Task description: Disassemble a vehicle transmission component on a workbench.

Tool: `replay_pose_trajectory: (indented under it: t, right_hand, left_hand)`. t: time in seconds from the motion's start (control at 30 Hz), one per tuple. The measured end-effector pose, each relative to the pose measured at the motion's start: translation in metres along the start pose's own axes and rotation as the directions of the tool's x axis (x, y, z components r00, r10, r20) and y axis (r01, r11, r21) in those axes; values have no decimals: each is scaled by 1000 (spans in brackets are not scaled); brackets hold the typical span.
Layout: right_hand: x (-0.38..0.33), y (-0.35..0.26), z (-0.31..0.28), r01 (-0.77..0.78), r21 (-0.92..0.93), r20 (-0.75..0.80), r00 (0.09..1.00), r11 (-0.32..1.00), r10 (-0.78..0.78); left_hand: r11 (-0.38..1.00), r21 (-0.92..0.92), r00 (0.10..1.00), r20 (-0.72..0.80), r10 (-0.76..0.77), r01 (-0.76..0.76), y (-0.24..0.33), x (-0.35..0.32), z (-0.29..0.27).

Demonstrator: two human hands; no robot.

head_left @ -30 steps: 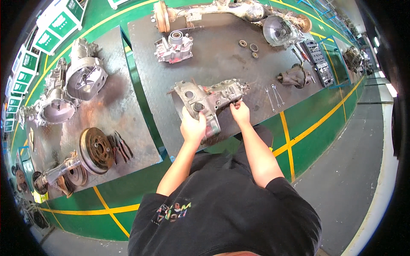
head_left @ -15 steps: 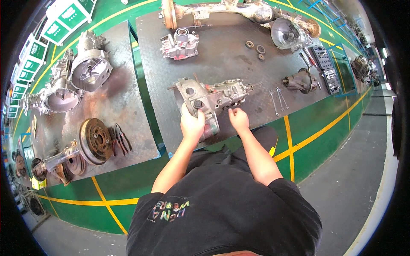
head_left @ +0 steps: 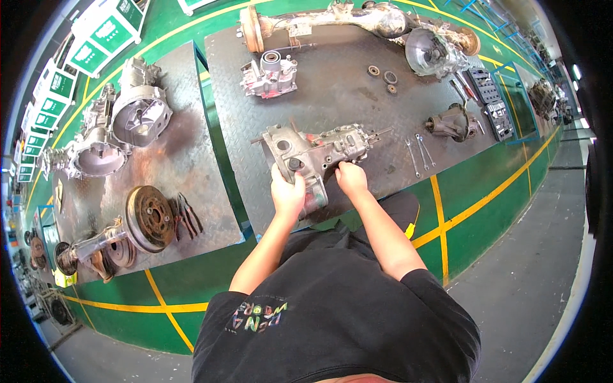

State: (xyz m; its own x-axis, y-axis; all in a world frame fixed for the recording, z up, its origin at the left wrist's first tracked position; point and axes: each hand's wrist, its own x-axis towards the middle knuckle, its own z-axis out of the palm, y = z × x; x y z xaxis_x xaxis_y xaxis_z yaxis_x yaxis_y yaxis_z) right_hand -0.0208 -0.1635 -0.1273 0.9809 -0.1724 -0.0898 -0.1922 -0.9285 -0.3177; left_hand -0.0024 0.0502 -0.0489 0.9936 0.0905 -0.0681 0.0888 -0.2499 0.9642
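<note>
Gripping the near left part of a metal gearbox housing — left hand, thumb up beside a dark round plug, fingers mostly out of sight. Right hand is at the housing's near side, fingers curled in, tips by the narrower section; cannot tell if they pinch anything. Housing lies near the front edge of the dark workbench, wide flange to the left, narrow end with a thin rod to the right. Red marks on top.

Same bench, right of the hands: two wrenches side by side, a dark differential-type part just beyond them, then an open tool case. Farther back: three small rings in a cluster, a smaller casing with reddish patches, a bell-shaped housing, and a long rusty axle across the far edge.

Second table on the left, gap between — two large gearboxes close together at the back, a rusty brake drum near the front, dark pliers just beside it. Person wears a black T-shirt.
</note>
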Motion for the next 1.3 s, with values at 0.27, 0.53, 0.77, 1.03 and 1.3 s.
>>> replay_pose_trajectory:
  t: [0.27, 0.53, 0.77, 1.03, 1.3]
  right_hand:
    - [-11, -12, -5, -173, 119, -12, 984, 978, 176]
    - [-5, -2, 7, -137, 106, -108, 983, 985, 148]
    - [-12, 0, 8, 0, 260, -215, 975, 966, 58]
    - [-11, -6, 5, -157, 165, -129, 975, 974, 179]
    - [-10, -14, -19, -176, 117, -11, 984, 977, 178]
  left_hand:
    - [999, -29, 1000, -5, 18, -18, 9, 1, -3]
    - [999, -42, 1000, -7, -4, 3, 14, 1, -2]
    - [997, -79, 1000, 14, 14, -13, 5, 1, -1]
    - [997, -76, 999, 35, 1, 2, 9, 1, -2]
    - [998, -57, 1000, 20, -5, 6, 2, 1, -3]
